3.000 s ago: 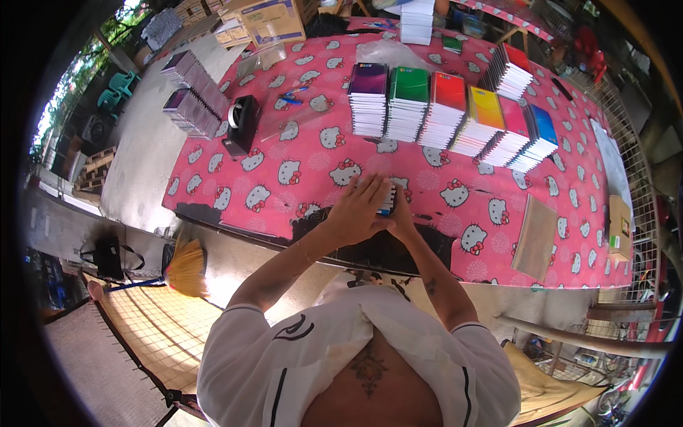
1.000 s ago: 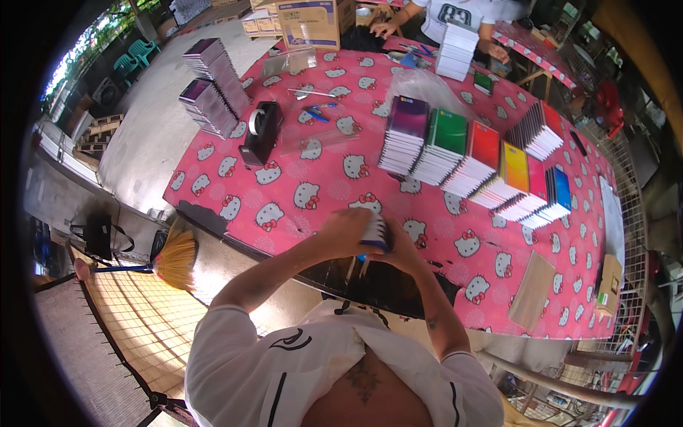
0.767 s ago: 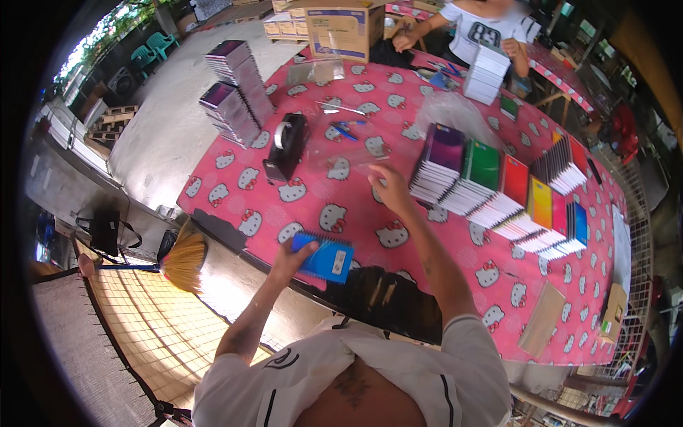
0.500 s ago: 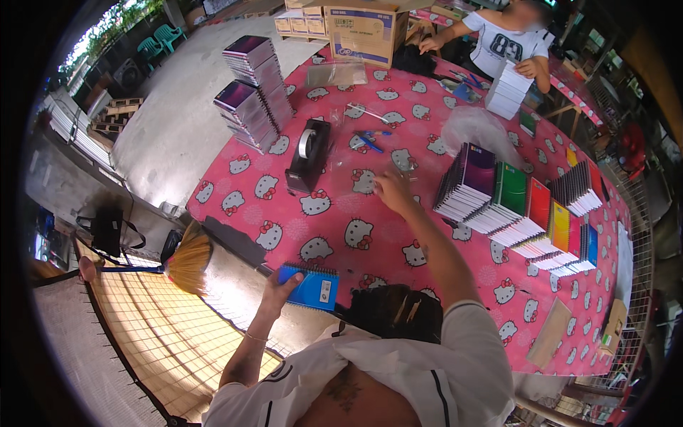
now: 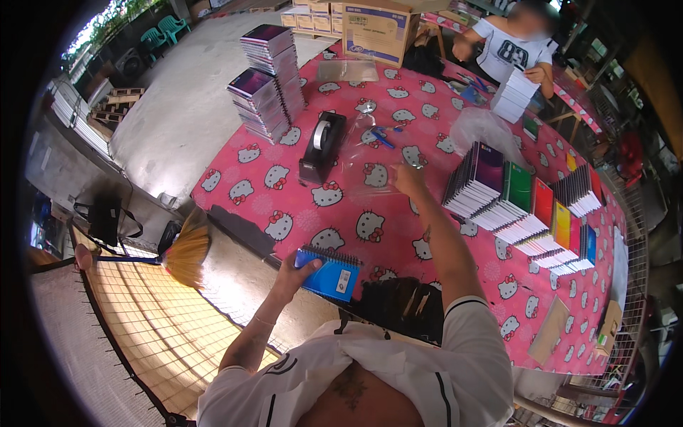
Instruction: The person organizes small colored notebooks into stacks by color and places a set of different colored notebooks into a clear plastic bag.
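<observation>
Head view, our only one; clock dial centred on the blue pad, twelve pointing away from the wearer.

We find the blue pad [image 5: 326, 280] at the near table edge, coil along its twelve-o'clock side, pale label toward three. The left hand [image 5: 287, 279] grasps it from nine o'clock, thumb pressed across the cover. Whether the pad touches the table we cannot tell.

The right hand [image 5: 407, 181] is stretched to one o'clock, fingers bent and low over the clear film [image 5: 361, 160]. Pinching it or merely touching? We cannot tell; the film hardly shows against the cloth.

What has just changed: a second ago both hands are closed around the pad; now the left has it alone and the right is out at the film. We judge that this splits the work: the left minds the pad, the right is freed for the film.

Round the dial: tape dispenser [image 5: 322, 148] at twelve, apart from both hands; blue pens [image 5: 385, 138] near one, just beyond the right hand, kind uncertain at this size. Coloured stacks [image 5: 478, 169] run from two toward three, purple nearest the right hand. Shiny stacks [image 5: 262, 87] stand at eleven. Far off past one, a co-worker [image 5: 504, 51] has a hand on the white stack [image 5: 515, 97].
</observation>
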Available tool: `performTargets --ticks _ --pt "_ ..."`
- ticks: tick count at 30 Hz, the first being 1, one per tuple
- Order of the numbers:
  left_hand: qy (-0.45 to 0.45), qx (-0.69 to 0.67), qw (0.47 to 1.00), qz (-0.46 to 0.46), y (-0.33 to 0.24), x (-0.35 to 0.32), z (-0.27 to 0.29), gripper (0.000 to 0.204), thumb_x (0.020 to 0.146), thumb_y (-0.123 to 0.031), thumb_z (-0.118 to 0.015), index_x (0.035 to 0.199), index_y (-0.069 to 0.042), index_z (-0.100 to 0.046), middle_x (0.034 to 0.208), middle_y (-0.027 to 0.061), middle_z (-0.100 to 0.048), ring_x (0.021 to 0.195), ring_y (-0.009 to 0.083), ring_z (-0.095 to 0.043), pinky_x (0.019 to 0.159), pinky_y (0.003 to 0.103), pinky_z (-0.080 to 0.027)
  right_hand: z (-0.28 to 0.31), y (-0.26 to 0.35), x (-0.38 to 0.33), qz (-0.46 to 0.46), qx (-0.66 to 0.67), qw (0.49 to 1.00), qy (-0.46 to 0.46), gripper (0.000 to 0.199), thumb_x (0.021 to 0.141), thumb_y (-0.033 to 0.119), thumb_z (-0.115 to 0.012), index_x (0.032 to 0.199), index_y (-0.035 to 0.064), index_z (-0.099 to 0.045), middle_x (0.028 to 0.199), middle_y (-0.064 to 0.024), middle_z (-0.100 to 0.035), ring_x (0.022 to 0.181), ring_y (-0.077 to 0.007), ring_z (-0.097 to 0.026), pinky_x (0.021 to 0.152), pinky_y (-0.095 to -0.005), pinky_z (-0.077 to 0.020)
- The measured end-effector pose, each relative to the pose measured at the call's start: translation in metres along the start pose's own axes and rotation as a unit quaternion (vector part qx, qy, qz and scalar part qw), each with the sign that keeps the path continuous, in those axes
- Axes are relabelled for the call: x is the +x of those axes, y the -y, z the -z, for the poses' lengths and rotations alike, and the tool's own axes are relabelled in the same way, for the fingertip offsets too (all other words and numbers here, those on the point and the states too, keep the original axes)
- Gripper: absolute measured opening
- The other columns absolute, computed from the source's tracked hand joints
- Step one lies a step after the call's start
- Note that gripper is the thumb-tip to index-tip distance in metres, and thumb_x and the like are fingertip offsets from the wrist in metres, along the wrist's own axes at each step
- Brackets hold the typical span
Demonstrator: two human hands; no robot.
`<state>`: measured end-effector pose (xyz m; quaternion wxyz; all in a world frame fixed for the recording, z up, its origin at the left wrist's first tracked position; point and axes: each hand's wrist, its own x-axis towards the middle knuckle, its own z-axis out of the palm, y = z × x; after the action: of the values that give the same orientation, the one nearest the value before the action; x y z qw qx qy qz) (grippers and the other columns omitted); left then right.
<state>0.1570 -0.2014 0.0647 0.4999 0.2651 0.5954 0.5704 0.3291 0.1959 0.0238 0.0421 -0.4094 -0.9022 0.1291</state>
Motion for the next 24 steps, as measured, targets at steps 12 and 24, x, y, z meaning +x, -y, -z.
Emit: performTargets --ticks 12,24 --pt "-0.024 0.009 1.000 0.018 0.009 -0.080 -0.002 0.059 0.088 -0.035 -0.078 0.127 0.004 -0.058 0.112 0.0111 -0.068 0.100 0.0160 -0.064 0.088 0.031 -0.054 0.008 0.011 -0.029 0.105 0.137 0.978 -0.120 0.021 0.079 0.018 -0.077 0.098 0.0106 -0.073 0.085 -0.0125 -0.073 0.080 -0.0299 -0.072 0.072 -0.0399 -0.0551" --pt "0.011 -0.038 0.999 0.001 0.021 -0.109 -0.038 0.057 0.088 -0.034 -0.078 0.127 0.003 -0.059 0.113 0.0096 -0.067 0.101 0.0158 -0.063 0.090 0.031 -0.052 0.174 0.017 -0.127 0.068 0.342 0.936 -0.043 0.013 0.081 0.014 -0.075 0.085 0.0026 -0.069 0.077 -0.0079 -0.069 0.074 -0.0253 -0.067 0.071 -0.0381 -0.0510"
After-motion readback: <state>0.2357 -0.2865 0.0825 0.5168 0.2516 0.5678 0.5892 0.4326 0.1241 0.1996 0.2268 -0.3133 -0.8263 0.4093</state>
